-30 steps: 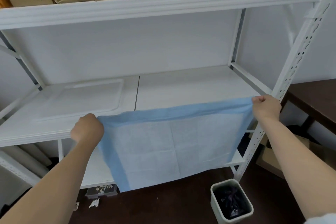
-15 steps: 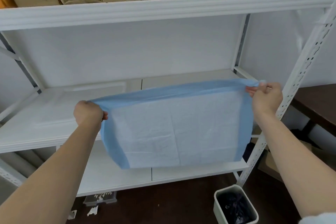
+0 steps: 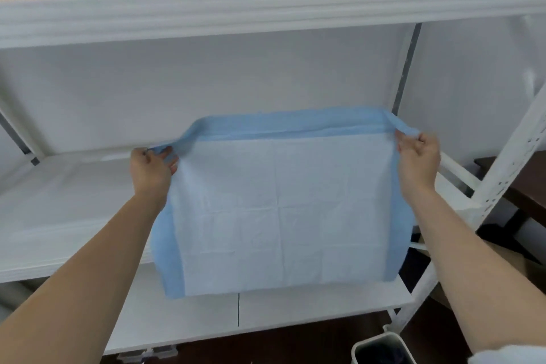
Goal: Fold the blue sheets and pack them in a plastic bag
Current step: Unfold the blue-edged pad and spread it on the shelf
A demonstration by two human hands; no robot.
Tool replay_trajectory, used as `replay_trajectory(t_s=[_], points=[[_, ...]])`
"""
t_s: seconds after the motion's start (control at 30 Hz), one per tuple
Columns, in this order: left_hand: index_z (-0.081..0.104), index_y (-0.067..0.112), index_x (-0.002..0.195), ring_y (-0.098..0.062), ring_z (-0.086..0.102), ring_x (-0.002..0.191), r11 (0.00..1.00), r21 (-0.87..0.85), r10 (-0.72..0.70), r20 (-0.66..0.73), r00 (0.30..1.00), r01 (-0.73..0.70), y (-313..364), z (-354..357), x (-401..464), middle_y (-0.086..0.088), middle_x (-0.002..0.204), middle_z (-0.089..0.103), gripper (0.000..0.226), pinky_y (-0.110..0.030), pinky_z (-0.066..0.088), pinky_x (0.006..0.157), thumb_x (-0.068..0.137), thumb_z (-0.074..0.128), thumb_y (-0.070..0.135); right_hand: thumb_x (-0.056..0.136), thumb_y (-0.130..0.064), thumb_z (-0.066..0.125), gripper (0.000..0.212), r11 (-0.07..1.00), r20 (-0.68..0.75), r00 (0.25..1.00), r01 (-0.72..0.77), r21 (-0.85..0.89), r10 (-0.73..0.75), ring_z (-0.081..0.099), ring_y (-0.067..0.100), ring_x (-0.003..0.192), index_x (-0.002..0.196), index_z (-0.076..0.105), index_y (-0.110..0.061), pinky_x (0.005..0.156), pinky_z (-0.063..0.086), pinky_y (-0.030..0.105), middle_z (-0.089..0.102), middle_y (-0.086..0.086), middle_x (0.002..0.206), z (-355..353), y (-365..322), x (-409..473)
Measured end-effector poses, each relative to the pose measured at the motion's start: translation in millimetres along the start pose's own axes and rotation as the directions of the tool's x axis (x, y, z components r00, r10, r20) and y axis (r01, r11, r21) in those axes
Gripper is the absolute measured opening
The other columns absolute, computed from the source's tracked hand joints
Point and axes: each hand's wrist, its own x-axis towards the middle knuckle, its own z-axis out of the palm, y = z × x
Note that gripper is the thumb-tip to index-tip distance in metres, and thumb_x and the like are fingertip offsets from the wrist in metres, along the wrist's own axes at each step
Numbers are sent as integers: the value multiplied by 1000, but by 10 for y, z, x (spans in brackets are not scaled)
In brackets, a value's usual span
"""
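A: While you hold it up like this, where does the rectangular blue sheet with the pale padded centre (image 3: 280, 210) sit?

B: It hangs in front of the white metal shelving unit (image 3: 266, 9), clear of the middle shelf board, its lower edge dropping down in front of the lower shelf board.

A: And your grip?

B: Your left hand (image 3: 152, 167) pinches the top left corner, fingers curled round the blue border. Your right hand (image 3: 418, 154) pinches the top right corner the same way. Both are closed tight on fabric, nothing else held.

A: What does the next fold turn on?

B: The long axis runs left to right between your two hands, and the whole body of the sheet lies below the grip, toward you. The top edge already rolls back toward the shelving unit's rear wall. Your hands sit about level and equally near, so I judge neither leads; bringing them together would halve it across that long axis.

A: Any risk?

B: The loose lower corners could swing unevenly. No plastic bag shows anywhere near the shelving unit.
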Motion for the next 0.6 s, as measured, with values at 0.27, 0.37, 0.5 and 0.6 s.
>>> replay_trajectory(t_s=[0.27, 0.37, 0.5, 0.6], points=[[27, 9, 114, -25, 49, 85, 822, 540, 0, 316, 949, -180, -395, 677, 602, -8, 97, 48, 50, -33, 41, 66, 81, 62, 0, 87, -3, 52, 46, 972, 306, 945, -48, -230, 119, 52, 15, 90, 125, 33, -18, 74, 44, 29, 47, -5, 118, 722, 483, 628], [22, 3, 127, -31, 54, 84, 682, 693, -63, 374, 925, -234, -560, 892, 824, -11, 96, 48, 69, -39, 44, 70, 75, 67, -2, 87, 0, 51, 54, 960, 358, 922, -45, -277, 147, 51, 16, 94, 132, 25, -13, 65, 43, 23, 47, -2, 124, 933, 634, 875], [18, 8, 130, -28, 55, 74, 485, 822, -148, 415, 898, -300, -770, 1146, 1096, -6, 89, 49, 84, -36, 43, 64, 66, 73, -3, 84, -5, 55, 61, 882, 339, 906, -72, -466, 254, 40, 20, 98, 136, 25, -16, 78, 43, 32, 31, 4, 121, 1149, 857, 1161], [15, 14, 132, -28, 58, 72, 411, 868, -171, 374, 911, -279, -922, 1317, 1228, -3, 82, 50, 88, -38, 47, 62, 65, 70, -3, 85, -4, 51, 55, 871, 361, 872, -135, -472, 331, 49, 21, 80, 133, 25, -16, 59, 42, 28, 44, 11, 114, 1266, 1022, 1292]])
